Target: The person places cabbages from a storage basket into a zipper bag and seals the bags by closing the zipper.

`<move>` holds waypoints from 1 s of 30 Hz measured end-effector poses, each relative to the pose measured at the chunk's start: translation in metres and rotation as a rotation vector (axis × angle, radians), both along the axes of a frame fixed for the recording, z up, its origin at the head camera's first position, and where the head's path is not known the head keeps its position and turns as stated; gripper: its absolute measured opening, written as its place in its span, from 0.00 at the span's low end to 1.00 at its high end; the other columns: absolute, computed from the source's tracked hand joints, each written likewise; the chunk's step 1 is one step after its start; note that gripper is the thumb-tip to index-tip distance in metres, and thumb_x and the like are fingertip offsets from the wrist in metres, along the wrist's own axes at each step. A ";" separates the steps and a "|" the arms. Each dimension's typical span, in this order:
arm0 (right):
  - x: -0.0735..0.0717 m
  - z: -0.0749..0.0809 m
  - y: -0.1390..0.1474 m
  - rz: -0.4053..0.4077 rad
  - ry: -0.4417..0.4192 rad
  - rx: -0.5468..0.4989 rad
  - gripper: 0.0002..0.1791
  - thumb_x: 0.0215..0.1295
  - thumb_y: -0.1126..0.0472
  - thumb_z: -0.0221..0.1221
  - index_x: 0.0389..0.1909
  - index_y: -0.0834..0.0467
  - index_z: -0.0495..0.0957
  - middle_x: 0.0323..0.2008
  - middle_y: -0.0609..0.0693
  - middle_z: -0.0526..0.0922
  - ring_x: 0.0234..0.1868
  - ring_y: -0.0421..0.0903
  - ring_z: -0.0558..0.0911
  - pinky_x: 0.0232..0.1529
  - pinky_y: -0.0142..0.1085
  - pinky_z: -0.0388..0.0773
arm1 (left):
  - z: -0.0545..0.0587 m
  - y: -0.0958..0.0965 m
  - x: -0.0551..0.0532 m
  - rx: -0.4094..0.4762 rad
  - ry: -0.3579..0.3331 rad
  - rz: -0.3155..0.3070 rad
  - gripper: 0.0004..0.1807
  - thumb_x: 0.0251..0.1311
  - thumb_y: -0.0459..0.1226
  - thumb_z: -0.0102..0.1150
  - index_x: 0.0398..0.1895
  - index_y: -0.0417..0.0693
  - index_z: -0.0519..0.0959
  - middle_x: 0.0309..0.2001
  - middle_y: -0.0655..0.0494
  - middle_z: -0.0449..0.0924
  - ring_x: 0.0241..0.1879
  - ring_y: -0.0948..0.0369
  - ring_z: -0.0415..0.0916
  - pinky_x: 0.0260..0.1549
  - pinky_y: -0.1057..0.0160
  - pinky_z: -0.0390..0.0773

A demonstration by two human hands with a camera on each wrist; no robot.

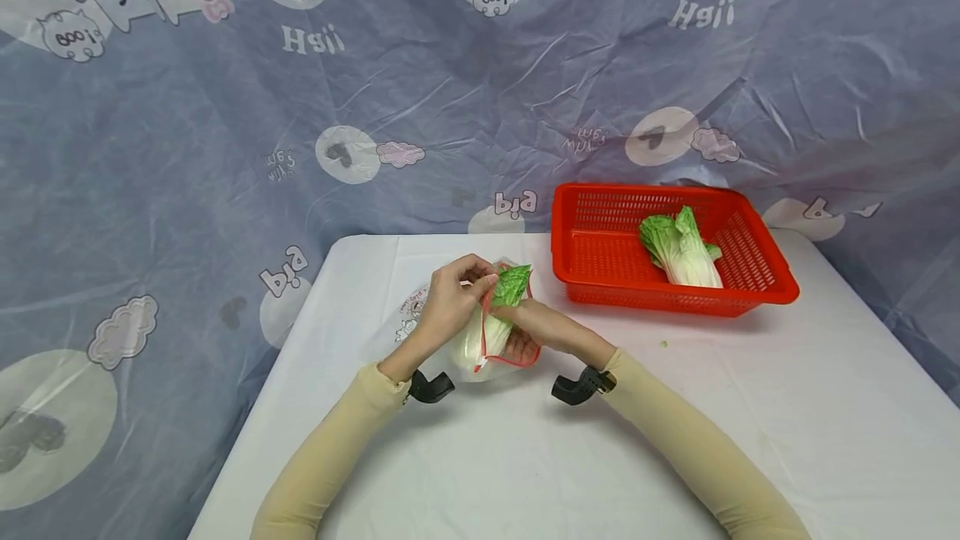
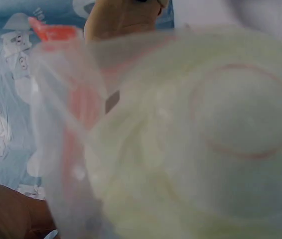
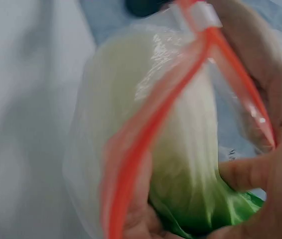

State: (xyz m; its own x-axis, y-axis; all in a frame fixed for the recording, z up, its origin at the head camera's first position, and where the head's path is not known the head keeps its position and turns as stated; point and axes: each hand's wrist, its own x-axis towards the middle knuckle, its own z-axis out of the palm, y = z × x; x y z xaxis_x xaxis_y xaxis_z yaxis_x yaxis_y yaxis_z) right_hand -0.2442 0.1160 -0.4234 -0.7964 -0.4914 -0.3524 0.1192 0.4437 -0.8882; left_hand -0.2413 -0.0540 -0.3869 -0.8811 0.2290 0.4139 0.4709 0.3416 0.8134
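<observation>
A head of napa cabbage [image 1: 512, 286] lies partly inside a clear zip bag [image 1: 405, 325] with a red zip edge and a white slider [image 3: 206, 16]. My left hand [image 1: 452, 300] pinches the bag's mouth on the left side. With its thumb across the stalks and fingers inside the bag, my right hand [image 1: 546, 325] grips the cabbage. Green leaves stick out at the mouth. In the left wrist view the pale cabbage base [image 2: 245, 119] shows blurred through the plastic, close to the camera.
A red plastic basket [image 1: 675, 297] stands at the back right of the white-covered table [image 1: 480, 473], holding another napa cabbage [image 1: 686, 257]. Behind it hangs a grey-blue patterned cloth [image 1: 450, 90]. A small green scrap [image 1: 663, 344] lies in front of the basket.
</observation>
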 end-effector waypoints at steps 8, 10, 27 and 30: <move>-0.001 -0.010 0.000 -0.012 0.329 0.291 0.27 0.67 0.39 0.51 0.30 0.61 0.77 0.08 0.48 0.72 0.06 0.41 0.71 0.09 0.33 0.71 | -0.001 -0.003 0.011 -0.034 0.013 -0.042 0.02 0.62 0.34 0.62 0.34 0.45 0.82 0.29 0.55 0.82 0.31 0.63 0.77 0.30 0.68 0.78; 0.002 -0.004 0.003 0.024 0.298 0.297 0.31 0.65 0.36 0.53 0.29 0.63 0.80 0.09 0.49 0.75 0.07 0.41 0.73 0.11 0.34 0.74 | 0.000 -0.006 0.010 -0.025 0.007 0.001 0.02 0.62 0.35 0.62 0.34 0.46 0.82 0.28 0.55 0.81 0.29 0.63 0.76 0.28 0.69 0.77; -0.011 0.032 0.043 -0.159 0.572 0.108 0.15 0.66 0.67 0.58 0.53 0.62 0.75 0.39 0.63 0.85 0.25 0.55 0.86 0.22 0.41 0.83 | 0.015 -0.022 0.007 -0.008 -0.082 -0.002 0.02 0.62 0.35 0.62 0.33 0.46 0.82 0.26 0.52 0.81 0.23 0.60 0.78 0.22 0.63 0.80; -0.013 0.024 0.043 -0.127 0.660 0.116 0.08 0.64 0.67 0.60 0.43 0.63 0.82 0.36 0.60 0.86 0.30 0.50 0.87 0.29 0.38 0.85 | 0.015 -0.025 0.008 -0.007 -0.094 0.007 0.03 0.62 0.36 0.62 0.34 0.45 0.82 0.27 0.51 0.81 0.23 0.60 0.78 0.23 0.59 0.81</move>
State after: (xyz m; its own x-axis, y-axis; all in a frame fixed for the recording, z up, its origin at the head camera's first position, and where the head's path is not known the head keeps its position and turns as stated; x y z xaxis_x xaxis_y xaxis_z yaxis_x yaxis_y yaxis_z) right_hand -0.2569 0.1595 -0.3990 -0.9117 -0.3681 0.1823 -0.3737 0.5589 -0.7403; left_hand -0.2328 -0.0788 -0.3719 -0.9173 0.2258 0.3279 0.3906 0.3505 0.8512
